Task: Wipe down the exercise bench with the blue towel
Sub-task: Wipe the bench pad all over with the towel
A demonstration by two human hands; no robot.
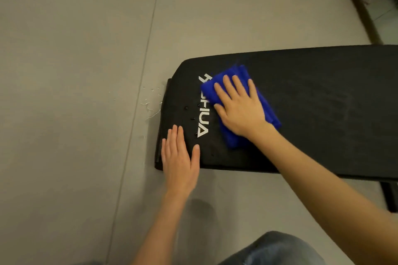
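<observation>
The right hand (239,107) lies flat, fingers spread, pressing on the folded blue towel (265,105) without gripping it; the towel sits on the black bench (323,103) pad near its rounded end, partly covering the white lettering (203,114) printed there. The left hand (179,157) rests open and flat on the pad's near corner, apparently steadying it. This looks like the wiping step itself, with the long stretch of pad toward the right probably yet to be covered. The next move likely calls for steady downward pressure while sliding the towel along the pad. The towel looks plush and soft, the pad matte and faintly grained, and the floor (75,71) smooth grey with pale scuffs beside the bench end.
</observation>
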